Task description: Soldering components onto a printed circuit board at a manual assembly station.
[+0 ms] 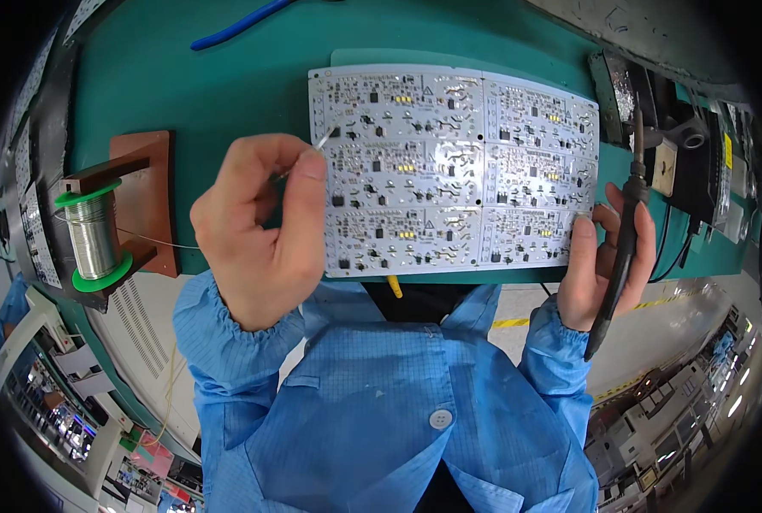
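Observation:
A white panel of circuit boards (398,179), dotted with small components, lies in front of me. My left hand (265,227) is closed at the panel's left edge. Its thumb and forefinger pinch a thin solder wire (324,138), whose end reaches over the upper left board. By the right edge, my right hand (608,261) is closed around a black soldering iron (627,231), its tip pointing up and away from the panel. The right thumb lies at the panel's lower right edge, and fingers are partly hidden behind the iron.
Left of the panel, a spool of solder wire (92,235) with green flanges hangs on a brown stand (154,214). A blue-handled tool (240,26) lies on the green mat (201,94) at the back. Soldering gear (689,162) and black cables stand at the right.

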A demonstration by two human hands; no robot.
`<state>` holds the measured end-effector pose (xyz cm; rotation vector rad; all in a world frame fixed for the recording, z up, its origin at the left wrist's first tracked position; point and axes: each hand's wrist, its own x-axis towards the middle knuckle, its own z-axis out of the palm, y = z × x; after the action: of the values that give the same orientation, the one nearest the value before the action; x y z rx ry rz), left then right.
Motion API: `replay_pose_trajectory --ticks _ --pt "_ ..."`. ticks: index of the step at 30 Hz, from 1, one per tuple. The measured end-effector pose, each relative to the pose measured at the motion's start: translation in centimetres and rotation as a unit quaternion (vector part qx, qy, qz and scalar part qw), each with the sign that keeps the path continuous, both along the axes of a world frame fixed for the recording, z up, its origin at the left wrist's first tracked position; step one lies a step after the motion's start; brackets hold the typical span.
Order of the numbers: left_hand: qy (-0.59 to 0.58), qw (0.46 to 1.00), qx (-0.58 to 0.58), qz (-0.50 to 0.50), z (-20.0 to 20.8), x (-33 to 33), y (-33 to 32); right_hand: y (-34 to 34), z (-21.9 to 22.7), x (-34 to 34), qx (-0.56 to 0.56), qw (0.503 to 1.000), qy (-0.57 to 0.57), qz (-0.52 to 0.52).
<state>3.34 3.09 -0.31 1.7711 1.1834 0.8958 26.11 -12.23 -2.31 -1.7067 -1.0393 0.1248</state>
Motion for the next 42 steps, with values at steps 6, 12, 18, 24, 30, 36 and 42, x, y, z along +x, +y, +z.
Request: replay_pose_trajectory --ticks 6,12,18,24,30,36,42 --pt "-0.015 0.999 -0.012 0.034 -0.1 0.1 0.2 -0.2 -0.2 -0.9 -0.009 0.999 0.018 0.034" --pt "-0.001 0.999 0.0 0.051 -0.1 -0.1 0.2 0.0 -0.3 -0.6 -0.004 0.999 -0.004 0.039" --pt "0.044 0.973 0.198 -0.11 1.8 1.3 -2.1 -1.2 1.7 -0.3 0.042 0.995 -0.041 0.082" --pt "0.04 0.952 0.208 -0.222 0.9 4.0 -2.9 -0.4 4.8 0.1 0.061 0.973 -0.013 0.221" --pt "0.047 0.95 0.209 -0.227 0.6 4.3 -2.8 0.1 4.8 0.1 0.05 0.973 -0.022 0.223" --pt "0.051 0.951 0.218 -0.212 0.2 4.5 -2.9 0.3 4.7 0.0 0.057 0.971 -0.017 0.23" --pt "0.052 0.952 0.221 -0.207 0.1 4.5 -2.9 0.4 4.7 0.0 0.056 0.97 -0.016 0.238"
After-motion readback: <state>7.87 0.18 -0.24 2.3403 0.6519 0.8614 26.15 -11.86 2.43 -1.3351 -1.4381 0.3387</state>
